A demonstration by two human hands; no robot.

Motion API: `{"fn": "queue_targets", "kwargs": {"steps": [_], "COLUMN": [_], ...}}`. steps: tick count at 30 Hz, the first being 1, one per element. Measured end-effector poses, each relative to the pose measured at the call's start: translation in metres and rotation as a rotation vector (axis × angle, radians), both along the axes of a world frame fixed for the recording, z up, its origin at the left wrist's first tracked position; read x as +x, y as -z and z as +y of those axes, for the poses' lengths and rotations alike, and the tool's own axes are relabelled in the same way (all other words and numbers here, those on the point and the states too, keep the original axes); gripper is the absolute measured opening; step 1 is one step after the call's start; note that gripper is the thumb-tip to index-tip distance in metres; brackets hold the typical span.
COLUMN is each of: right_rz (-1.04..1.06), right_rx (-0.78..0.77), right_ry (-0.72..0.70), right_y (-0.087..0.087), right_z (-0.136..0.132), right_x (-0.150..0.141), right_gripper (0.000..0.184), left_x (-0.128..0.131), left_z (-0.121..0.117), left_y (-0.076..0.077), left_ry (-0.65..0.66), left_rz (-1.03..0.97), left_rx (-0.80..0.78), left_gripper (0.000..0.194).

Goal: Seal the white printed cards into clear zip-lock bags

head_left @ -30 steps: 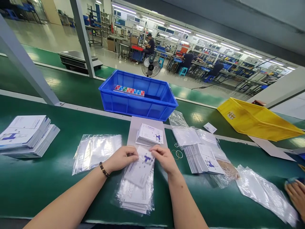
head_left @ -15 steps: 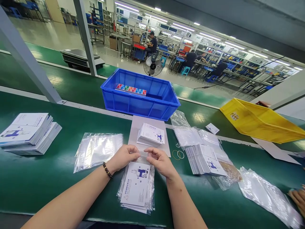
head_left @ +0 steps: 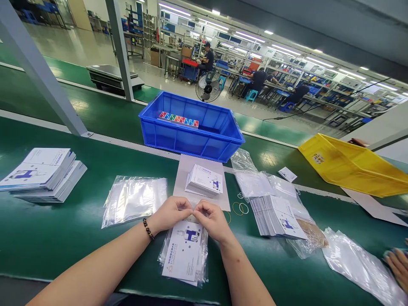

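A clear plastic bag with a printed booklet in it lies on top of a small pile of bagged booklets in front of me. My left hand pinches the bag's upper edge, thumb against fingers. Close beside it, my right hand pinches the same edge, and the fingertips of both hands nearly meet. Just beyond my hands, a stack of booklets rests on a grey-white card. To the left lies a pile of flat clear bags.
Tall booklet stacks stand far left. A blue crate sits behind, a yellow bin back right. Right of me are rubber bands, a banded booklet bundle and more bags. Another person's hand shows at the right edge.
My two hands have come closer together along the bag's upper edge, fingertips now nearly touching. The whole view has shifted slightly. The bagged booklet stays in place.
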State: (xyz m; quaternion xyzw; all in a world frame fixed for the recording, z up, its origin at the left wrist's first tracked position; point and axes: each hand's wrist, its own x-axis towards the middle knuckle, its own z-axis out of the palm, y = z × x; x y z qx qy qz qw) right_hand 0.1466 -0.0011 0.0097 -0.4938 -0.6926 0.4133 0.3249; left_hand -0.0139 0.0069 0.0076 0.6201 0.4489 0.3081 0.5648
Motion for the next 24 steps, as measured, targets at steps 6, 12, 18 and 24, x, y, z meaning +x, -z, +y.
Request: {"fn": "queue_targets", "kwargs": {"steps": [6,12,18,24], "right_rz": [-0.072,-0.137,-0.119,-0.089], "right_rx": [0.155,0.39,0.436,0.423], "right_ry": [0.017,0.263,0.269,0.216], "right_y": [0.001,0.007,0.008,0.011], "right_z": [0.004,0.007,0.006,0.003], "right_x": [0.009,0.012,0.008,0.002], "right_gripper": [0.011,0.009,0.01,0.013], "left_x": [-0.032,-0.067,-0.062,-0.065], "left_z": [0.016,0.029,0.029,0.029], "left_y": [-0.015,-0.017,-0.007,-0.009], "left_ry": [-0.091,-0.176,-0.005,-0.056], "left_rz": [0.308,0.98,1.071,1.088], "left_rx": [0.218,0.084,0.049,0.021], "left_gripper": [0.026,0.029,0.031,0.034]}}
